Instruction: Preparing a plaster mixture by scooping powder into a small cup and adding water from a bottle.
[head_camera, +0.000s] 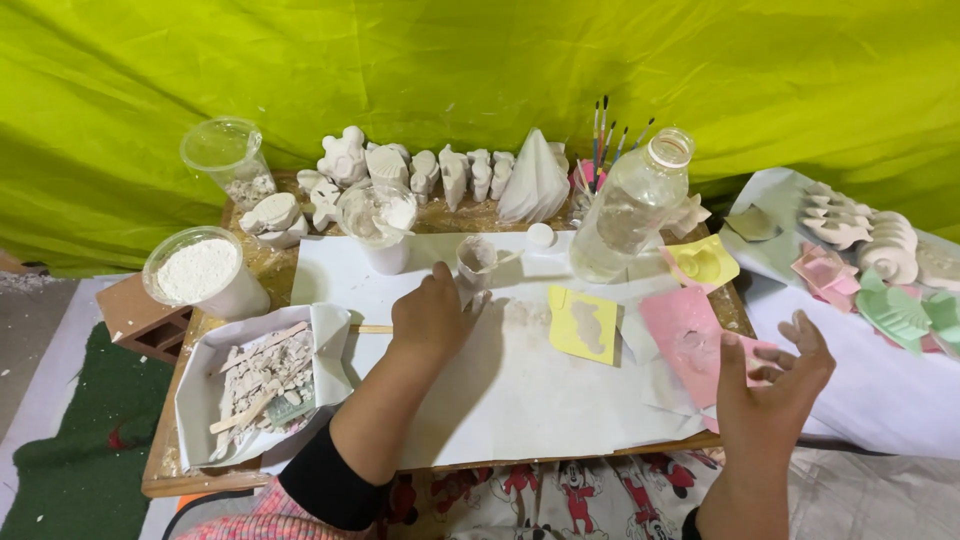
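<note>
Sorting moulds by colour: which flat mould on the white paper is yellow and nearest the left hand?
The yellow mould right of the left hand; the other yellow one lies farther back by the bottle.
</note>
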